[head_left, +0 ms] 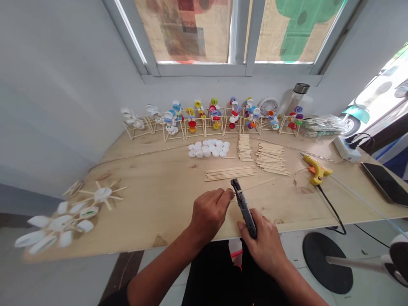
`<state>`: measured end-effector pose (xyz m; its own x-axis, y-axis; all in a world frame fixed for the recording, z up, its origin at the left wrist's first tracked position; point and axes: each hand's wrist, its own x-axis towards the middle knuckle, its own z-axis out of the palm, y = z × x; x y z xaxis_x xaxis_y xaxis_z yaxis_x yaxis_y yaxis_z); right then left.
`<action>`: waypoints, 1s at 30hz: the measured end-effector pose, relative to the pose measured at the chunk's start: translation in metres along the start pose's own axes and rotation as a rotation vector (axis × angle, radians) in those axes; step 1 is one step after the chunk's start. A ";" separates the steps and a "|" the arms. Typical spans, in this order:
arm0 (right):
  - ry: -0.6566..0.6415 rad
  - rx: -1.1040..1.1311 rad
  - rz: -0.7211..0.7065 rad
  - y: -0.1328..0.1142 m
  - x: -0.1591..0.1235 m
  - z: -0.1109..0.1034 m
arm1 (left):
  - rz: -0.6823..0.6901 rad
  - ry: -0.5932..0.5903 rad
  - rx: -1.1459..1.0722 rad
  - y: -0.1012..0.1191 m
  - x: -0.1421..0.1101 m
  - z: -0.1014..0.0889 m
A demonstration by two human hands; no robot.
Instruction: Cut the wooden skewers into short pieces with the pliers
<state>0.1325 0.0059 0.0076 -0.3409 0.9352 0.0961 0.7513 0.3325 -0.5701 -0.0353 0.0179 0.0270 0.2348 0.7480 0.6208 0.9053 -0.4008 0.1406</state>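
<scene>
The person's right hand (263,240) grips a dark cutting tool (245,208), its head against a thin wooden stick (255,185) that the left hand (212,212) pinches between thumb and finger. Just beyond them on the table (153,187) lie a bundle of long sticks (230,173) and white bottle caps (208,148).

Along the back of your table (153,182), stands (205,127) are forming a row, with a fan (268,107) and a bottle (291,104) sitting behind its right part. Before the row, caps (208,148) are lying left of two stick piles (272,158); long sticks (229,173) are lying nearer you. On your right, a glue gun (318,170) is lying left of a phone (387,180), and a power strip (347,148) is sitting behind them. On your left, a cap wheel (60,223) is lying before a stick wheel (103,194).
</scene>
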 end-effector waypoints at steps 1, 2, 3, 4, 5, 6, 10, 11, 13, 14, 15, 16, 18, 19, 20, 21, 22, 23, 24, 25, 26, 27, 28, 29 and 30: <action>-0.003 0.019 -0.005 0.000 -0.001 -0.001 | 0.008 0.001 0.004 0.001 0.000 -0.001; -0.005 0.033 -0.009 0.000 -0.002 -0.002 | 0.018 0.002 0.009 0.001 0.000 -0.001; -0.006 0.041 -0.010 -0.001 -0.003 -0.003 | 0.029 0.000 0.009 0.002 0.000 -0.002; -0.006 0.043 -0.011 -0.001 -0.004 -0.003 | 0.038 -0.004 0.002 0.002 0.000 -0.002; -0.007 0.043 -0.010 -0.001 -0.005 -0.004 | 0.044 -0.008 -0.014 0.002 0.000 -0.003; -0.006 0.041 -0.008 -0.001 -0.005 -0.004 | 0.048 -0.013 -0.040 0.002 -0.001 -0.003; -0.014 0.040 0.000 -0.002 -0.007 -0.004 | 0.040 -0.034 -0.178 0.000 -0.002 -0.002; -0.016 0.044 -0.002 -0.002 -0.007 -0.004 | 0.036 -0.042 -0.196 0.000 -0.003 -0.002; -0.015 0.055 -0.007 -0.001 -0.007 -0.004 | 0.028 -0.053 -0.195 -0.001 -0.003 -0.003; -0.015 0.060 -0.008 -0.001 -0.007 -0.004 | 0.027 -0.055 -0.186 -0.002 -0.003 -0.003; -0.017 0.064 -0.006 -0.001 -0.007 -0.004 | 0.029 -0.052 -0.177 -0.002 -0.002 -0.003; -0.020 0.067 -0.004 -0.001 -0.006 -0.004 | 0.033 -0.045 -0.168 -0.003 -0.002 -0.004; -0.027 0.068 0.004 -0.002 -0.006 -0.005 | 0.047 -0.027 -0.151 -0.004 -0.001 -0.005; -0.033 0.067 0.007 -0.003 -0.006 -0.005 | 0.056 -0.016 -0.143 -0.004 0.000 -0.006; -0.037 0.067 0.011 -0.004 -0.005 -0.006 | 0.065 -0.007 -0.135 -0.004 0.001 -0.006; -0.040 0.067 0.014 -0.004 -0.005 -0.006 | 0.070 0.001 -0.130 -0.005 0.001 -0.006; -0.042 0.066 0.016 -0.005 -0.005 -0.006 | 0.074 0.005 -0.129 -0.005 0.002 -0.006; -0.042 0.064 0.014 -0.005 -0.005 -0.007 | 0.074 0.007 -0.132 -0.005 0.002 -0.006; -0.038 0.061 0.010 -0.005 -0.005 -0.007 | 0.074 0.006 -0.139 -0.006 0.002 -0.006; -0.032 0.054 0.005 -0.005 -0.005 -0.007 | 0.072 0.003 -0.145 -0.006 0.002 -0.006; -0.025 0.041 -0.001 -0.005 -0.004 -0.006 | 0.070 -0.002 -0.149 -0.007 0.002 -0.005; -0.018 0.024 -0.007 -0.005 -0.004 -0.006 | 0.068 -0.008 -0.151 -0.007 0.002 -0.005; -0.009 0.002 -0.011 -0.005 -0.003 -0.005 | 0.065 -0.015 -0.152 -0.008 0.002 -0.005; 0.000 -0.021 -0.015 -0.005 -0.003 -0.005 | 0.061 -0.022 -0.151 -0.008 0.002 -0.004; 0.006 -0.042 -0.020 -0.004 -0.002 -0.004 | 0.055 -0.027 -0.151 -0.009 0.001 -0.004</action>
<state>0.1322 0.0033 0.0132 -0.3533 0.9288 0.1121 0.7672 0.3562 -0.5334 -0.0447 0.0205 0.0297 0.2943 0.7357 0.6100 0.8274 -0.5156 0.2227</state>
